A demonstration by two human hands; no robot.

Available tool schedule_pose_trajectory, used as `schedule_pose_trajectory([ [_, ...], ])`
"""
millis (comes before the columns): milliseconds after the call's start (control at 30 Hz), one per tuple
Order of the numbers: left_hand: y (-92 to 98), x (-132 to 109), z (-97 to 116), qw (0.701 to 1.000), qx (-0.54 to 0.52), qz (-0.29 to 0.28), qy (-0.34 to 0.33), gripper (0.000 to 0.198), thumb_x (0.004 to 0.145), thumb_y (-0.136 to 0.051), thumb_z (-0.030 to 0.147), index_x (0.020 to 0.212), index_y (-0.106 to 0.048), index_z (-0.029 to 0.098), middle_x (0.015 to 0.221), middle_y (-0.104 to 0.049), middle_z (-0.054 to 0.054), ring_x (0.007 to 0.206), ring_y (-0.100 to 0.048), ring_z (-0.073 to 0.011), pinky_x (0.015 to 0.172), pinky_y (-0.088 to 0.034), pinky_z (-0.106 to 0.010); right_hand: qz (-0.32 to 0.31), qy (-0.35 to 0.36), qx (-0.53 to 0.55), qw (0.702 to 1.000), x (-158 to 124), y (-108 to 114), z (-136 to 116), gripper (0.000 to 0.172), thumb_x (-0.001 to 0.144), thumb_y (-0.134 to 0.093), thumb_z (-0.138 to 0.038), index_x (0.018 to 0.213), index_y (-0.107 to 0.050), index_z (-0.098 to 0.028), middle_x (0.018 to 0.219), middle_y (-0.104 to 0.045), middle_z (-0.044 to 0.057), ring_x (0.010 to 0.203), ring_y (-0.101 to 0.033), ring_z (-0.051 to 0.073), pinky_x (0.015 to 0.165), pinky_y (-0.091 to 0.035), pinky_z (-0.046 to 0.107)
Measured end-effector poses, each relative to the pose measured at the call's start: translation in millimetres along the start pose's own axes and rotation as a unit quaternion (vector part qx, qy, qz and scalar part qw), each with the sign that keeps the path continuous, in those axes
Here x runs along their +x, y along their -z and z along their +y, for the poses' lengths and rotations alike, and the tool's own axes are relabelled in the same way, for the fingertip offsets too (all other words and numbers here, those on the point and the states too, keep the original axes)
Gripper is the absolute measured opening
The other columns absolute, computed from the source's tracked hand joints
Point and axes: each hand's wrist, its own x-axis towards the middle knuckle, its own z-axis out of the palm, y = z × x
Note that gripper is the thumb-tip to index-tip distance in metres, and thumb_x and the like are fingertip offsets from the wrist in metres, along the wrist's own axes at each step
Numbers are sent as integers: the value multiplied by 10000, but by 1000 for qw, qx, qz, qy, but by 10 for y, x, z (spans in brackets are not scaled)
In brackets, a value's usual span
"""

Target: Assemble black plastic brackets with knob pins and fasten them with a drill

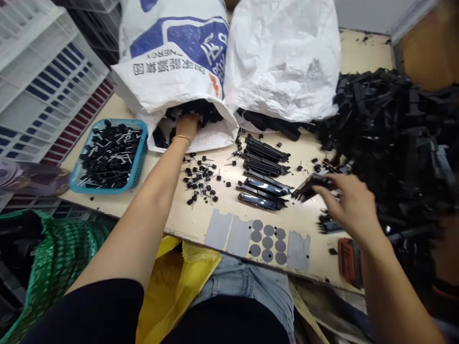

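Note:
My left hand [186, 125] reaches into the mouth of a white sack with blue print [172, 62], among black plastic parts; its fingers are hidden inside. A gold bangle sits on that wrist. My right hand [349, 203] is closed on a long black plastic piece [309, 185], held just above the table near the right-hand pile. A row of several similar black pieces [265, 177] lies side by side on the table between my hands. Small black knobs with metal pins [201, 179] are scattered by my left forearm.
A blue basket [138, 160] full of small black pinned parts stands at the left. A second white sack [283, 52] lies behind. A large heap of black parts [387, 134] fills the right. Grey stickers [267, 236] mark the table's front edge. White crates stack far left.

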Motion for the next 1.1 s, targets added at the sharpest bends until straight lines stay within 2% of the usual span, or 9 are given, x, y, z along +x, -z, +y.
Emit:
schedule_pose_trajectory([
  [100, 122, -93, 47, 998, 55, 11, -1, 298, 934, -380, 135, 1175, -535, 52, 1239, -588, -132, 1227, -446, -232, 1122, -252, -476, -165, -47, 121, 978, -362, 105, -244, 297, 891, -508, -440, 963, -633, -181, 823, -700, 80, 700, -627, 211, 639, -437, 302],
  [167, 268, -349, 115, 997, 61, 48, -9, 329, 921, -483, 223, 1201, -480, 49, 1221, -581, -124, 1189, -466, -220, 1120, -265, -482, -243, -69, 125, 959, -489, 106, -370, 247, 893, -513, -398, 927, -620, -178, 794, -691, 63, 678, -625, 194, 619, -428, 283],
  [300, 453, -1404, 357, 997, 16, 55, -42, 378, 890, -538, 306, 1204, -475, 105, 1014, -631, -106, 910, -596, -236, 858, -488, -427, -341, -22, 7, 940, -661, -31, -643, 176, 896, -527, -296, 899, -617, -144, 875, -690, 109, 784, -644, 228, 680, -427, 301],
  [433, 40, -2664, 774, 965, -132, -56, -218, 221, 906, -536, 322, 1035, -588, 150, 875, -630, -78, 773, -591, -200, 662, -501, -324, -311, 21, -59, 948, -866, -400, -917, 203, 901, -529, -281, 941, -633, -111, 922, -674, 161, 889, -629, 287, 763, -445, 364],
  [533, -511, -3208, 1094, 937, -226, -45, -262, 208, 897, -591, 293, 1054, -629, 163, 876, -627, -56, 841, -594, -190, 734, -502, -314, -246, -6, 4, 969, -1047, -749, -972, 211, 889, -558, -319, 955, -640, -136, 929, -672, 158, 929, -602, 311, 763, -472, 392],
  [633, -912, -3363, 1306, 948, -245, 30, -203, 240, 900, -604, 295, 1097, -658, 169, 836, -597, -42, 816, -575, -180, 750, -465, -313, -168, -50, 120, 977, -1227, -999, -946, 247, 897, -539, -337, 1040, -638, -162, 971, -665, 143, 970, -585, 306, 802, -493, 423],
  [700, -1032, -3365, 1367, 953, -238, 68, -174, 256, 908, -595, 301, 1119, -664, 174, 844, -590, -46, 837, -569, -185, 754, -437, -319, -139, -74, 176, 972, -1320, -1080, -951, 284, 907, -510, -348, 1105, -630, -183, 1008, -649, 132, 956, -589, 288, 796, -502, 423],
  [933, -1055, -3387, 1365, 954, -231, 77, -176, 280, 913, -590, 324, 1137, -672, 177, 793, -554, -23, 795, -549, -170, 752, -398, -310, -101, -129, 194, 967, -1349, -1114, -1008, 351, 916, -461, -383, 1121, -648, -168, 998, -616, 145, 972, -567, 305, 821, -489, 429],
  [1100, -1097, -3367, 1454, 959, -218, 75, -166, 272, 922, -567, 318, 1129, -667, 172, 808, -551, -36, 809, -541, -189, 740, -390, -322, -118, -108, 212, 964, -1323, -1128, -946, 381, 891, -456, -337, 1155, -628, -123, 988, -593, 145, 937, -560, 286, 855, -478, 413],
])
